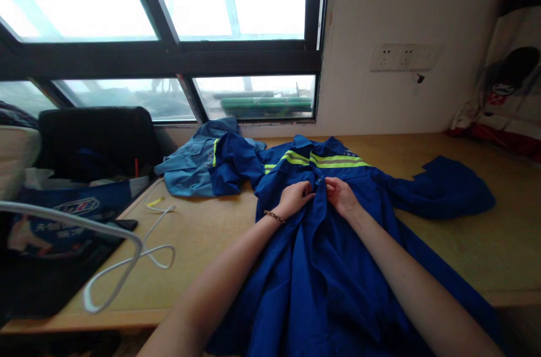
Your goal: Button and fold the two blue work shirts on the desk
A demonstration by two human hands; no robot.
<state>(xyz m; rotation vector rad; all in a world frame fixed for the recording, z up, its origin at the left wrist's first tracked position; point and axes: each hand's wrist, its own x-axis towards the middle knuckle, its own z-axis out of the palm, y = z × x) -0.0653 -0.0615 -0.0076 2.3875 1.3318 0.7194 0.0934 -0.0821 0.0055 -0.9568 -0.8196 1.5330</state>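
A dark blue work coverall (350,244) with yellow-and-grey reflective bands across its chest lies front up on the table, its lower part hanging toward me. Both hands are at its front opening, just below the bands. My left hand (296,198), with a beaded bracelet at the wrist, pinches the left edge of the opening. My right hand (340,196) grips the other edge, fingers closed on the cloth. A small fastener seems to show between them, too small to make out. One sleeve stretches out to the right; the other is bent over a light blue garment (186,168).
A white cable (158,250) loops over the wooden table (203,233) at the left. Beyond it stand a black chair back (97,132) and a blue printed bag (76,216). Behind are a window and a wall with sockets (406,57). Cloth hangs at the far right.
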